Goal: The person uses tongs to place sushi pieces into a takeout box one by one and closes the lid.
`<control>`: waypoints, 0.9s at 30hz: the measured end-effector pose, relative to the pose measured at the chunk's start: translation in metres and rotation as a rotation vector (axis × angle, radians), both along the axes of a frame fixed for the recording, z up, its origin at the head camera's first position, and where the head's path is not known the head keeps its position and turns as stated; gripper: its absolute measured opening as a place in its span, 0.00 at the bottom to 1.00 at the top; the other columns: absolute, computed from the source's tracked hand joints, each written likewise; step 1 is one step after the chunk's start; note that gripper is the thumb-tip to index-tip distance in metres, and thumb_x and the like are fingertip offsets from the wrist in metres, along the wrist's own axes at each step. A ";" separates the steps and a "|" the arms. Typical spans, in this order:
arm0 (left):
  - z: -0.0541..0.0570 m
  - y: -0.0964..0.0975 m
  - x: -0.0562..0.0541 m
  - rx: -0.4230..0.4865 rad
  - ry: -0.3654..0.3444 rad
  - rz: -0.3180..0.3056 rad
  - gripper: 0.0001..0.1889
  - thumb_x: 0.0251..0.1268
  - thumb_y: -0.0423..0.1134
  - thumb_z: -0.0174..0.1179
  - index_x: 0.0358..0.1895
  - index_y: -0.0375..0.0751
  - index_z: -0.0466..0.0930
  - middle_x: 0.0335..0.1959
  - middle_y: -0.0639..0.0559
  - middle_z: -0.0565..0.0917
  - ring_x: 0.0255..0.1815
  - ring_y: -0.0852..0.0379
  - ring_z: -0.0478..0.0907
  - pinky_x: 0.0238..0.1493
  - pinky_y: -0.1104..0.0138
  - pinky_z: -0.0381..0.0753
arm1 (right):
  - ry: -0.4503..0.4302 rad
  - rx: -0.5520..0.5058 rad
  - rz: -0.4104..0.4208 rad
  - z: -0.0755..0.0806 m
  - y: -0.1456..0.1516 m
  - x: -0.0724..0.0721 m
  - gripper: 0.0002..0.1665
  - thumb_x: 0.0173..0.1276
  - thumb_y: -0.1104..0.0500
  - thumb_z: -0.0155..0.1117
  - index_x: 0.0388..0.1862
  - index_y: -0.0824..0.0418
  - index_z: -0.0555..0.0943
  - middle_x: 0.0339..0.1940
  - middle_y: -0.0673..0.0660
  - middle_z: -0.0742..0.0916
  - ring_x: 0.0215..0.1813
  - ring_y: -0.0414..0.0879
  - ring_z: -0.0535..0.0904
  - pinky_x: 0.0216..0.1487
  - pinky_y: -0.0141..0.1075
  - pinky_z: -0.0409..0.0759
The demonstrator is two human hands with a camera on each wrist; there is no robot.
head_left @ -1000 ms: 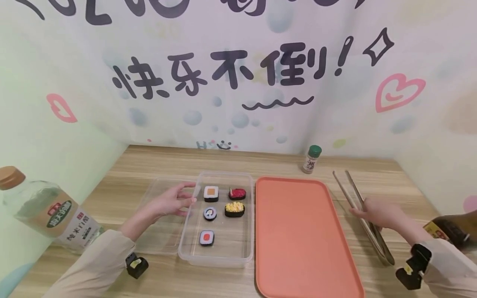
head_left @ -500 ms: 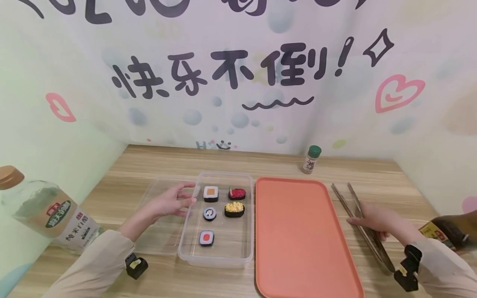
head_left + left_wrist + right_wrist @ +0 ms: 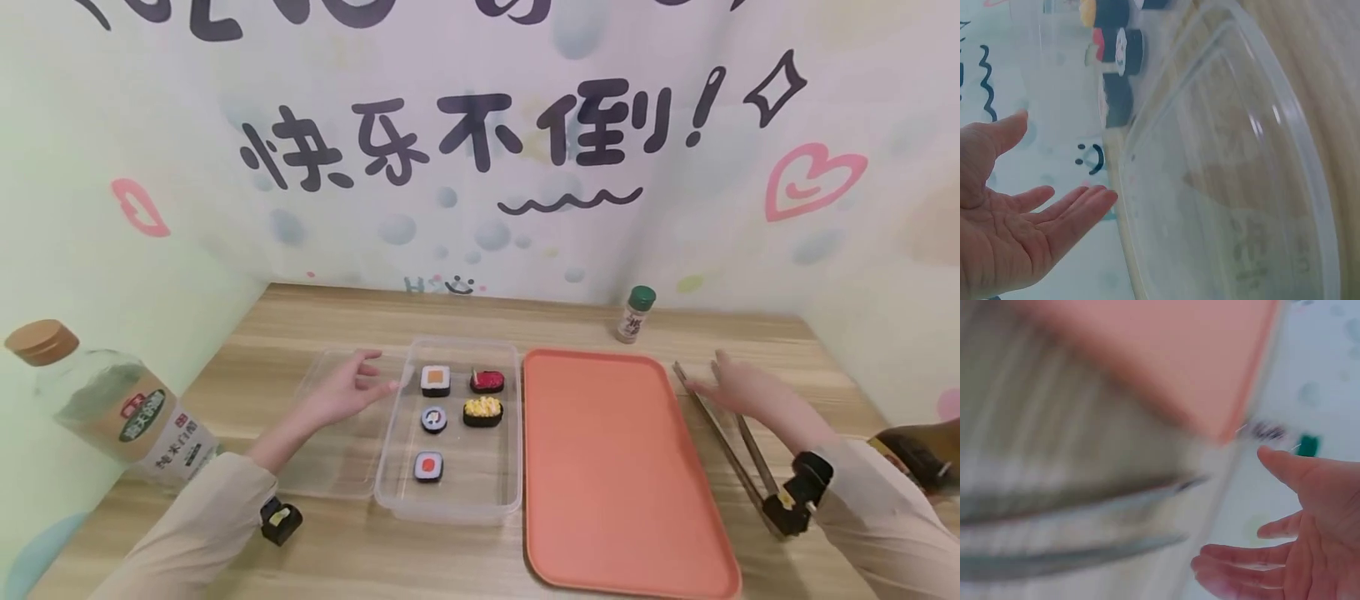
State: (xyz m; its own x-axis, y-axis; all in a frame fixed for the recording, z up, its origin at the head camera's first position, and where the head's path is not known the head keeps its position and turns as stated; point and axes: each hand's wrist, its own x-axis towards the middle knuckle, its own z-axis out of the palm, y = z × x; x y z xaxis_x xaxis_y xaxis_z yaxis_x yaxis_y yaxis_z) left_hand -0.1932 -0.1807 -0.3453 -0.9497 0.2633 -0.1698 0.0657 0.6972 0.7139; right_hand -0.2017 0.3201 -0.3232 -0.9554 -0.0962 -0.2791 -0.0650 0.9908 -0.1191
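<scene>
My left hand (image 3: 341, 396) hovers with loosely spread fingers just left of a clear plastic box (image 3: 480, 492). In the left wrist view the hand appears apart from the box. Inside lie several sushi pieces, among them a corn-topped one (image 3: 482, 410), a red-topped one (image 3: 487, 381) and a roll with a red centre (image 3: 428, 467). A clear lid (image 3: 322, 467) lies flat under my left forearm. My right hand (image 3: 746, 387) is over metal tongs (image 3: 712, 425), fingers extended and holding nothing. The right wrist view shows the tongs (image 3: 1085, 509) lying apart from that hand.
An orange tray (image 3: 615, 467) lies between the box and the tongs. Behind it stands a green-capped shaker (image 3: 637, 314). A large vinegar bottle (image 3: 135, 408) is at the left, and a dark bottle (image 3: 918, 454) lies near the right edge. A printed cloth hangs behind the table.
My right hand has let go of the tongs and lifted off them; they now lie on the table. My left hand has drawn back slightly from the box's rim. The head view has shifted slightly.
</scene>
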 end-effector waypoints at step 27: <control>-0.016 -0.080 -0.008 -0.380 -0.084 0.086 0.30 0.49 0.24 0.51 0.58 0.13 0.56 0.57 0.17 0.62 0.57 0.27 0.62 0.56 0.45 0.71 | -0.670 -1.260 -0.271 0.033 -0.372 -0.017 0.42 0.70 0.48 0.49 0.73 0.63 0.43 0.74 0.67 0.48 0.74 0.63 0.43 0.73 0.53 0.53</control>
